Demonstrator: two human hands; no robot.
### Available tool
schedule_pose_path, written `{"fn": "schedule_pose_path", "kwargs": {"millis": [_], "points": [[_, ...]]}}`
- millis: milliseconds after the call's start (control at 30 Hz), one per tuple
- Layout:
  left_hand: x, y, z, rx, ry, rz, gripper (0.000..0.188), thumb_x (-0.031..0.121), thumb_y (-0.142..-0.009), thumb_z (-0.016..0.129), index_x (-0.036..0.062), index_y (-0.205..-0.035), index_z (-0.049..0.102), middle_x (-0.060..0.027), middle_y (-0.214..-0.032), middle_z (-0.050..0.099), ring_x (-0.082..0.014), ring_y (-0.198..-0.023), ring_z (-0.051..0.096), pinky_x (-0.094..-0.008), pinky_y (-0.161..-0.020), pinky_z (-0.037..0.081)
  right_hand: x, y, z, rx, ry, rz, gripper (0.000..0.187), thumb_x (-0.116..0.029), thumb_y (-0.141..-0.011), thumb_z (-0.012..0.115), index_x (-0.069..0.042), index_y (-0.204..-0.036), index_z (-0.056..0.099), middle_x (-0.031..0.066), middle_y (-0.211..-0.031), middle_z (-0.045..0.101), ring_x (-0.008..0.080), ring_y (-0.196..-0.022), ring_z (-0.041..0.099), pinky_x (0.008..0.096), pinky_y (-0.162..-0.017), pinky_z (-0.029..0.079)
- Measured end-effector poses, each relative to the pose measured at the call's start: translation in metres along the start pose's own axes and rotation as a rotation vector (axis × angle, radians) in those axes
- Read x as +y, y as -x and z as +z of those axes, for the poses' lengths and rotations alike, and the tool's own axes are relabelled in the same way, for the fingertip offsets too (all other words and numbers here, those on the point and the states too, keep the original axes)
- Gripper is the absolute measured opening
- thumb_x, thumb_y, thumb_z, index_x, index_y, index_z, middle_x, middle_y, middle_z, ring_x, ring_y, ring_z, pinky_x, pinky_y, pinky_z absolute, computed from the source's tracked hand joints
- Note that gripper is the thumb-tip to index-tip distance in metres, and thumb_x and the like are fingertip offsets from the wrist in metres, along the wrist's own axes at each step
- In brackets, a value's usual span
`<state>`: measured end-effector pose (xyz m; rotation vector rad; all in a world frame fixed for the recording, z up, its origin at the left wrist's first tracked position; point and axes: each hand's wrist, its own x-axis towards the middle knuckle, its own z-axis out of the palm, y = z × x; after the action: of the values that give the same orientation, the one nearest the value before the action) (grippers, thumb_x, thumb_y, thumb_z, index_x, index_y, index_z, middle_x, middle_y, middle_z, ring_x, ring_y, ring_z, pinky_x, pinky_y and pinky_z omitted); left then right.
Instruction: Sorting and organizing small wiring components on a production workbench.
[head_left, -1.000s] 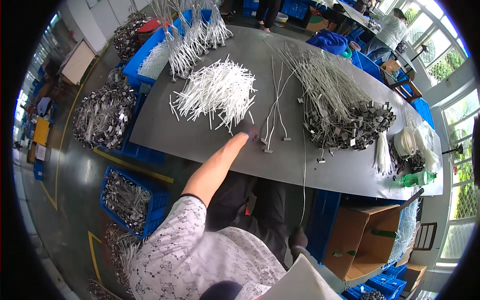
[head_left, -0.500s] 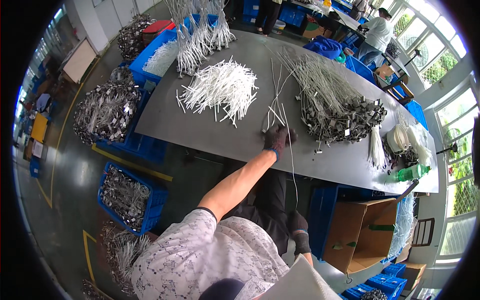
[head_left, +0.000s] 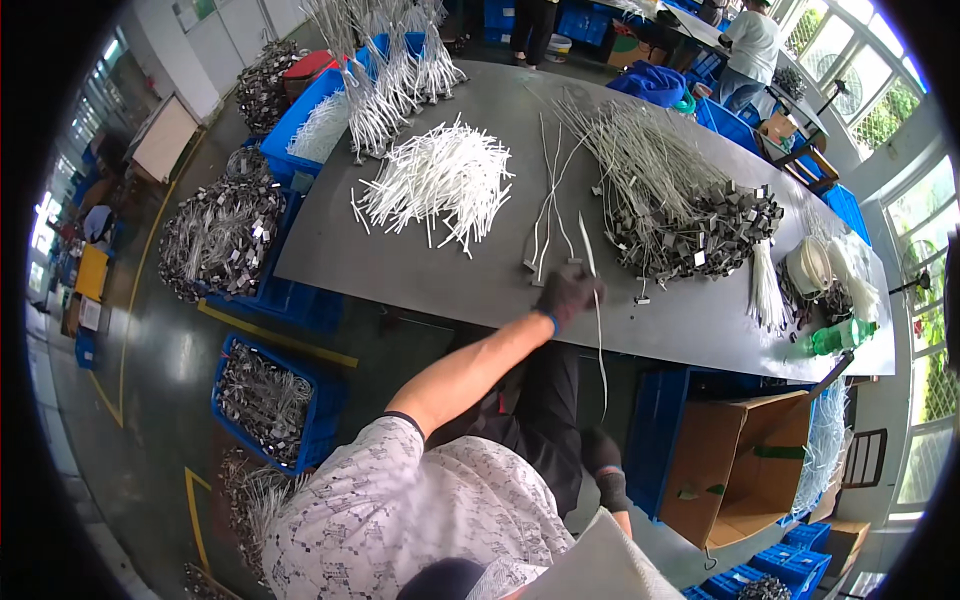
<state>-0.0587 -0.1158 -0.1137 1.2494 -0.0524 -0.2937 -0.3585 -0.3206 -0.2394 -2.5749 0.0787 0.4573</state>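
My left hand (head_left: 570, 298), in a dark glove, is closed near the table's front edge on a thin white wire (head_left: 602, 365). The wire's upper part stands up past the fingers, and its lower part hangs over the edge towards my lap. Beside this hand lie several loose wires (head_left: 549, 200) with small grey blocks at their near ends. Below the table edge, my gloved right hand (head_left: 603, 460) is curled by my leg, close under the wire's lower end. Whether its fingers grip that end is hidden.
A pile of short white tubes (head_left: 440, 180) lies left on the grey table (head_left: 420, 283). Right of centre is a heap of wires with grey blocks (head_left: 690, 230). A green bottle (head_left: 842, 338) lies far right, above an open cardboard box (head_left: 735, 465). Blue crates (head_left: 325, 420) stand left.
My left hand has turned slightly and shifted a little right with the wire. The loose wires now lie apart from it, their blocks showing. The white piece at the wire's top now stands more upright.
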Motion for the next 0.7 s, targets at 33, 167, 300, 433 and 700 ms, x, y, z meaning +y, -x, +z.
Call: {"fn": "schedule_pose_path", "kwargs": {"millis": [33, 167, 300, 433, 700], "points": [[-0.006, 0.022, 0.022, -0.004, -0.064, -0.037, 0.02, 0.021, -0.084, 0.068, 0.0004, -0.083, 0.07, -0.0071, -0.073, 0.069, -0.0107, -0.064, 0.061, -0.0308, -0.058, 0.049, -0.009, -0.009, -0.007, 0.211, -0.132, -0.069, 0.02, -0.021, -0.09, 0.061, -0.006, -0.099, 0.07, 0.0212, -0.099, 0.072, 0.0421, -0.093, 0.068, 0.0482, -0.081, 0.056], [-0.027, 0.073, 0.04, -0.215, -0.393, 0.0, 0.026, 0.024, -0.084, 0.073, -0.0013, -0.091, 0.072, -0.0068, -0.076, 0.07, -0.0102, -0.072, 0.061, -0.0301, -0.067, 0.051, -0.109, -0.069, -0.099, 0.651, -0.498, -0.162, 0.025, -0.015, -0.094, 0.062, -0.002, -0.115, 0.064, 0.0176, -0.097, 0.069, 0.0302, -0.083, 0.068, 0.0359, -0.077, 0.054], [-0.016, 0.086, 0.027, -0.205, -0.275, -0.053, 0.023, 0.023, -0.091, 0.071, -0.0001, -0.095, 0.073, -0.0032, -0.084, 0.072, -0.008, -0.081, 0.065, -0.0277, -0.076, 0.052, -0.111, -0.103, -0.11, 0.481, -1.225, 0.197, 0.025, -0.006, -0.094, 0.058, 0.0, -0.118, 0.06, 0.0185, -0.103, 0.066, 0.0274, -0.088, 0.068, 0.0357, -0.077, 0.055], [0.001, 0.096, 0.002, -0.314, -0.118, -0.045, 0.017, 0.017, -0.094, 0.071, 0.0016, -0.101, 0.074, -0.0023, -0.089, 0.073, -0.0085, -0.085, 0.064, -0.0271, -0.077, 0.052, -0.134, -0.099, -0.115, 0.69, -0.188, -0.447, 0.037, -0.004, -0.084, 0.063, 0.0, -0.12, 0.057, 0.0214, -0.104, 0.066, 0.039, -0.095, 0.067, 0.042, -0.08, 0.055], [-0.008, 0.082, -0.013, -0.194, -0.364, -0.06, 0.023, 0.019, -0.094, 0.069, 0.0007, -0.108, 0.072, -0.0023, -0.093, 0.073, -0.009, -0.086, 0.064, -0.0274, -0.079, 0.052, -0.142, -0.146, -0.106, 0.464, -0.442, -0.345, 0.029, -0.015, -0.093, 0.06, 0.001, -0.117, 0.061, 0.016, -0.089, 0.07, 0.0275, -0.072, 0.066, 0.0359, -0.064, 0.051]]}}
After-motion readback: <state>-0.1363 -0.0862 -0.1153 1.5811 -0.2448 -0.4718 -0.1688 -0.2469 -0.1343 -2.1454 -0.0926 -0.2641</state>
